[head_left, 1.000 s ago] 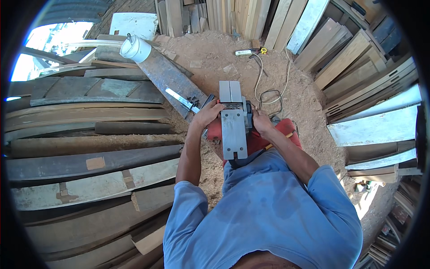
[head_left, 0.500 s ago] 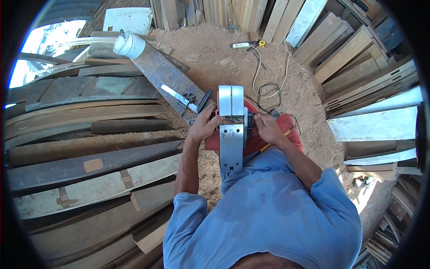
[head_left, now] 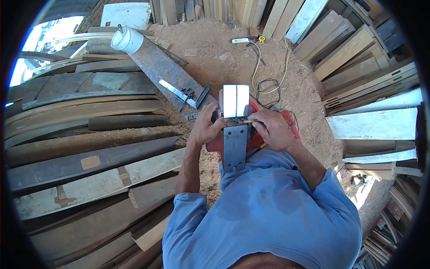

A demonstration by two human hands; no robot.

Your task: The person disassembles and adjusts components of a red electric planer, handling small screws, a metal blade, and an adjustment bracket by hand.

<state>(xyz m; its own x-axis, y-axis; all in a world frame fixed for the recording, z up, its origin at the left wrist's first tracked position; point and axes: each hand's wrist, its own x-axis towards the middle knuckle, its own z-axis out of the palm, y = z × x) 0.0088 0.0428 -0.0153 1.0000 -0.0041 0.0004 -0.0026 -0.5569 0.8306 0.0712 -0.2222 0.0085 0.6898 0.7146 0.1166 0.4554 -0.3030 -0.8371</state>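
Observation:
An electric hand planer [head_left: 234, 148] with a red body lies sole-up at my lap, its two metal sole plates facing me. The far plate shines brightly. My left hand [head_left: 207, 127] is closed round the planer's left side, thumb near the gap between the plates. From the right, my right hand [head_left: 274, 129] reaches over that gap with thumb and fingers pinched together. Something thin and light-coloured shows at its fingertips across the gap, too small to name. A yellow-and-dark handle of some tool [head_left: 259, 149] sticks out below my right hand.
A sliding square-like metal tool [head_left: 179, 93] rests on a long plank [head_left: 163, 67], with a white bucket [head_left: 127, 40] at its far end. Stacked boards [head_left: 89, 148] fill the left side. Cords [head_left: 268, 92], a power strip [head_left: 240, 41] and a tape measure [head_left: 261, 39] lie on the sawdust-covered ground.
My right hand has moved from the planer's right side onto the gap between the plates. The planer has tilted and shifted slightly right, and its far plate now glares.

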